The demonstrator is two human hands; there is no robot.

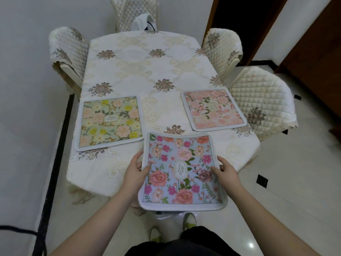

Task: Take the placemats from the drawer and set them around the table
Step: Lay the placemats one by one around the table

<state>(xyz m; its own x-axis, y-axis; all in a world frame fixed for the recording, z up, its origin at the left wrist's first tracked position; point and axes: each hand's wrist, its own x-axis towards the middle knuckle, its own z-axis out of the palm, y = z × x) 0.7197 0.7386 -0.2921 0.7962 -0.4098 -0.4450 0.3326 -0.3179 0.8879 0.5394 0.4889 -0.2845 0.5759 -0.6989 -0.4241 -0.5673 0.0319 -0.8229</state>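
Head view, looking down over table [132,74] draped in cream embroidered cloth.

No drawer or other container in sight.

Blue floral placemat [181,171] held at near edge of table, far half over the cloth, near half overhanging toward the body. Far edge bowed slightly upward; whether it touches the cloth cannot be told. Left hand [135,171] grips mat's left edge, thumb on top surface, fingers curled underneath. Right hand [226,169] grips right edge the same way, thumb on top near the dark rose print. Hands opposite each other at about mid-length of the mat, mat spanning between them.

Blue mat close to square, slightly longer along the near-far line. Oval "GARDEN" label at centre reads upright from the near edge.

Yellow-green placemat [110,122] flat on cloth by table's left edge, near-left region. Sides roughly parallel with table edges; label turned sideways, reading from the left side.

Pink placemat [214,109] flat on cloth at table's right edge, rotated a little against that edge, its far-right corner close to the rim. Label sideways as well.

All three mats apart, not touching.

Quilted chair covers [262,100] around table on left, right and far sides.
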